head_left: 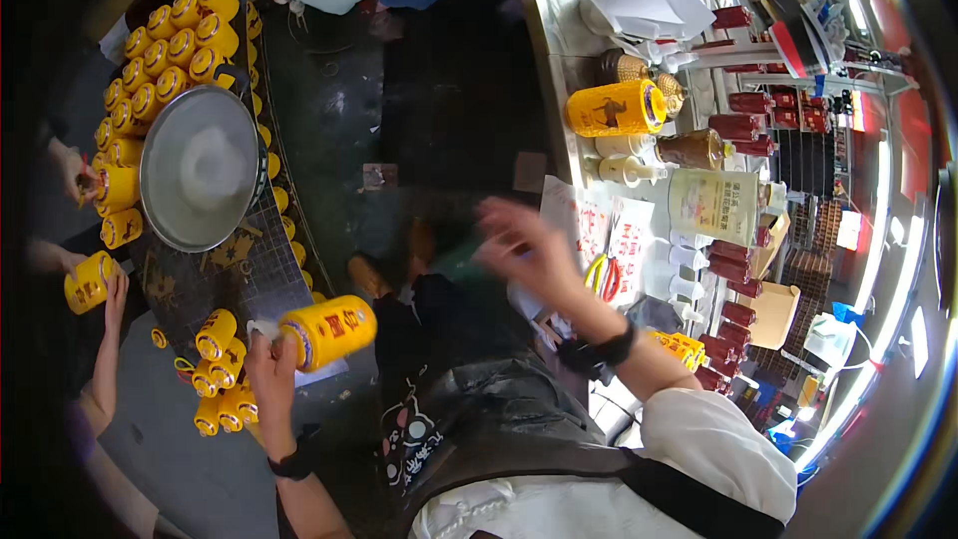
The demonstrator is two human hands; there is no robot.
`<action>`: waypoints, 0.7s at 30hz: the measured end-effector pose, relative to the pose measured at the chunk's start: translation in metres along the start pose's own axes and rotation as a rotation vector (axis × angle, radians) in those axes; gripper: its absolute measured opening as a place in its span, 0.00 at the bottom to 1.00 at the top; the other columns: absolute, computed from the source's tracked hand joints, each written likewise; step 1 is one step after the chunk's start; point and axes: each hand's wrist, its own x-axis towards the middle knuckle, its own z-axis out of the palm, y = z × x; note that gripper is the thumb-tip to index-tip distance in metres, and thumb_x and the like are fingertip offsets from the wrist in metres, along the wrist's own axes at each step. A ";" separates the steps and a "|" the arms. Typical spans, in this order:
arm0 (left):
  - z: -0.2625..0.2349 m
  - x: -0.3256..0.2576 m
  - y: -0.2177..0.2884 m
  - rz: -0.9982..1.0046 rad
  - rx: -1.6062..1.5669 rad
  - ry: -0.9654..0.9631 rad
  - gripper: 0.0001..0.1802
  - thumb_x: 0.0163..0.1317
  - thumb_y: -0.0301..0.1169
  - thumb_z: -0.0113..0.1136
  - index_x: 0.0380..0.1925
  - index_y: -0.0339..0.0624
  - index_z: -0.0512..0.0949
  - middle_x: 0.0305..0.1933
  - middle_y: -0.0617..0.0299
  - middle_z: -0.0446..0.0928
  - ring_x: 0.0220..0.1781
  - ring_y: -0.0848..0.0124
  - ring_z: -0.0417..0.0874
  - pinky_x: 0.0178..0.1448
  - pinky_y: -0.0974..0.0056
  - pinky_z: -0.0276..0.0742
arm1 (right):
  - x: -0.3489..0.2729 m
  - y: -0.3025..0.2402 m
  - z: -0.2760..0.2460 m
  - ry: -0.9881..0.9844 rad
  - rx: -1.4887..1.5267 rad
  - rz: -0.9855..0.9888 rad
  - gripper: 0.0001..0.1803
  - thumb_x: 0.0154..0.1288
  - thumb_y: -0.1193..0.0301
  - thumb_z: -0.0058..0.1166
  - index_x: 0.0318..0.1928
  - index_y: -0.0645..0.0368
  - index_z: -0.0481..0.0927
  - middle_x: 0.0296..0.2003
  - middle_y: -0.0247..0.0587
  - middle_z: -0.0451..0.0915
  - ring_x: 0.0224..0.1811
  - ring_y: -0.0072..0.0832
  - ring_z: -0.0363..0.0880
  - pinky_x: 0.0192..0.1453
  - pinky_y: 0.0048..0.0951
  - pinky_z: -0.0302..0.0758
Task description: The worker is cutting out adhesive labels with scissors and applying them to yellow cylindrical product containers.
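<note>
A yellow jar (pixel 334 329) with dark red printing lies tilted sideways in my left hand (pixel 271 369), whose fingers close round its end. Something white and crumpled (pixel 262 327), perhaps a cloth or tissue, shows at those fingers. My right hand (pixel 529 248) is raised in mid-air near the counter at the right, slightly blurred, with its fingers apart and nothing visible in them. Close to my left hand, several yellow jars (pixel 218 334) are grouped at the near end of the dark table (pixel 215 284).
Rows of yellow jars (pixel 170 50) and a round metal tray (pixel 200 170) occupy the table's far part. At the left, another person's hands hold a yellow jar (pixel 88 282). The right counter carries a big yellow container (pixel 617 108), printed paper (pixel 629 250) and scissors (pixel 604 274).
</note>
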 end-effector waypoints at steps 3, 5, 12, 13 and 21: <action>0.012 -0.009 -0.063 0.009 0.204 0.170 0.15 0.65 0.35 0.59 0.41 0.34 0.72 0.31 0.45 0.78 0.32 0.55 0.81 0.35 0.57 0.75 | 0.032 0.013 -0.105 0.661 -0.394 -0.221 0.19 0.58 0.79 0.61 0.51 0.61 0.76 0.41 0.38 0.79 0.37 0.22 0.78 0.38 0.23 0.75; 0.032 -0.003 -0.112 -0.033 0.498 0.246 0.20 0.64 0.42 0.60 0.43 0.35 0.73 0.30 0.39 0.79 0.33 0.43 0.81 0.35 0.49 0.75 | 0.052 0.031 -0.177 0.759 -0.716 -0.248 0.21 0.61 0.72 0.62 0.54 0.61 0.74 0.42 0.42 0.78 0.35 0.31 0.77 0.42 0.31 0.76; 0.072 0.001 -0.248 -0.410 0.716 0.308 0.24 0.63 0.47 0.54 0.49 0.41 0.73 0.24 0.52 0.80 0.23 0.53 0.81 0.26 0.50 0.74 | 0.094 0.141 -0.286 0.562 -0.355 0.031 0.12 0.69 0.66 0.57 0.46 0.61 0.77 0.34 0.33 0.81 0.33 0.16 0.76 0.34 0.18 0.70; 0.091 0.017 -0.222 -0.342 0.544 0.442 0.23 0.63 0.46 0.54 0.50 0.41 0.72 0.25 0.49 0.80 0.26 0.49 0.82 0.30 0.47 0.75 | 0.086 0.143 -0.315 0.497 -0.261 -0.089 0.13 0.70 0.65 0.56 0.48 0.61 0.76 0.32 0.32 0.81 0.31 0.14 0.75 0.32 0.15 0.67; 0.071 -0.041 -0.225 -0.634 0.407 0.525 0.17 0.64 0.42 0.55 0.44 0.42 0.68 0.30 0.43 0.80 0.32 0.44 0.82 0.36 0.44 0.76 | 0.122 0.133 -0.297 0.401 -0.670 0.069 0.16 0.68 0.60 0.58 0.38 0.63 0.79 0.27 0.33 0.77 0.31 0.22 0.72 0.37 0.27 0.71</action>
